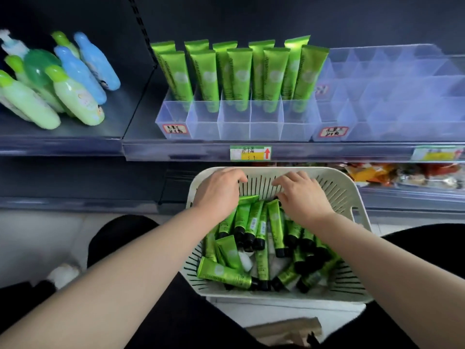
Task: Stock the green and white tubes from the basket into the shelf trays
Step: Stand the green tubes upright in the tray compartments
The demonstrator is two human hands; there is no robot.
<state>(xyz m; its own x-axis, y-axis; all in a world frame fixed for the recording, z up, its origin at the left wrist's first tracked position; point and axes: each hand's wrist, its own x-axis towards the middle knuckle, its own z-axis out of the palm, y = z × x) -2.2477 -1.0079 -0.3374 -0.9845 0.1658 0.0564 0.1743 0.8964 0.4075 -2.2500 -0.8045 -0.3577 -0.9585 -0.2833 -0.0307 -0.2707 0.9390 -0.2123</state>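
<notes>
A white slotted basket sits on my lap, filled with several green tubes with black caps, lying in a loose heap. Both hands reach into its far end, palms down. My left hand covers the crimped ends of the left tubes, fingers curled. My right hand lies over the tubes on the right, fingers also curled. Whether either hand grips a tube is hidden under the palms. On the shelf, a clear divided tray holds two rows of upright green tubes; its front row of compartments holds none.
A second clear divided tray stands to the right of the first, with no tubes in it. Green and blue bottles lean together on the left shelf. A price label is on the shelf edge. Packaged goods fill the lower shelf at right.
</notes>
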